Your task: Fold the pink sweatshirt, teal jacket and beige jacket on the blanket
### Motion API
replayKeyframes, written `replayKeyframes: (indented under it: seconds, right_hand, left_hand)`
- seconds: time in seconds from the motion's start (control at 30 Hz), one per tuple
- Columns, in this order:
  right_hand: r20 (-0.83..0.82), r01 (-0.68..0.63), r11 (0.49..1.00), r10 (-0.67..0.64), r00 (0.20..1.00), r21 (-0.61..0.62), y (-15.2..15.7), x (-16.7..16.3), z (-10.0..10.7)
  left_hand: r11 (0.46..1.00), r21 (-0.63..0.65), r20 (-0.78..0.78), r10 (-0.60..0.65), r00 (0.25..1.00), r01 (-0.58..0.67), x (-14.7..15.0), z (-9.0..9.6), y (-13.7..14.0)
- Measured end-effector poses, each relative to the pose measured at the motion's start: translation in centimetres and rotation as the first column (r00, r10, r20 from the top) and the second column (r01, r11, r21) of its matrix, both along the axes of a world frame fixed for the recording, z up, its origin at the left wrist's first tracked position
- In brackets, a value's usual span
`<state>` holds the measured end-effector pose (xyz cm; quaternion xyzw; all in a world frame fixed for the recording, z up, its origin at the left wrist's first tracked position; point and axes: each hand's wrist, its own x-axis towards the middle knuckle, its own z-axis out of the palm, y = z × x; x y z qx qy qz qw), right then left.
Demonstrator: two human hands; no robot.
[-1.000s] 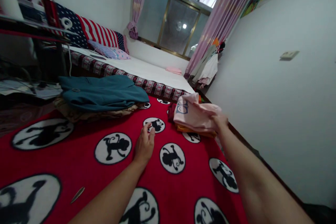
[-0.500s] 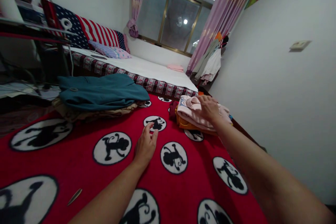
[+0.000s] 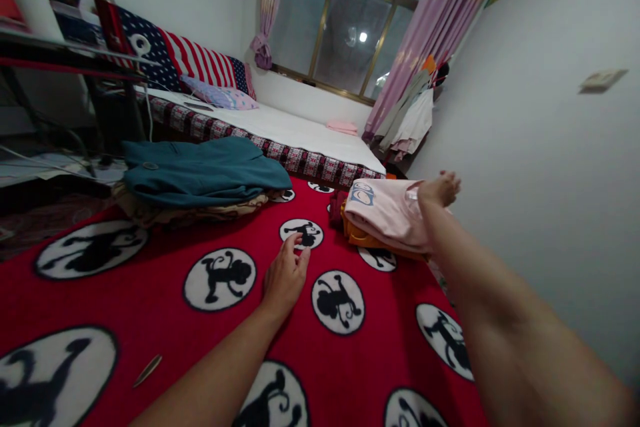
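My left hand [image 3: 286, 275] rests low over the red blanket [image 3: 295, 340] with monkey pictures in white circles; thumb and fingers are apart, with nothing between them. My right hand [image 3: 441, 188] is at the right edge of a folded pale pink garment [image 3: 385, 210] with a blue print. Its fingers are curled closed; whatever they hold, if anything, is hidden. The pink garment lies spread on top of an orange-yellow garment [image 3: 363, 235], with dark red cloth [image 3: 337, 208] at the left of the stack.
A folded teal garment [image 3: 200, 170] lies on beige cloth [image 3: 190, 210] at the left. A thin pointed object [image 3: 148, 370] lies on the blanket near my left forearm. Behind is a bed [image 3: 300, 125]; a wall [image 3: 540, 180] stands at the right, a cluttered desk [image 3: 75, 53] at the left.
My right hand has moved right, from the middle of the pink garment to its right edge. The garment's bunched top now lies flatter, showing more print. My left hand has stayed put.
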<state>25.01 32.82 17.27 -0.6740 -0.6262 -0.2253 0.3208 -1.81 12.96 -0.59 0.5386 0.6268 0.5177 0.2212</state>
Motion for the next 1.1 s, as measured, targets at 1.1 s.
replayKeyframes:
  seconds: [1.1]
  right_hand:
    - [0.292,-0.220,0.943,0.291,0.911,-0.251,-3.3,-5.9,-5.1]
  left_hand:
    - [0.991,-0.093,-0.096,-0.109,0.989,0.100,0.1,0.5,-0.4]
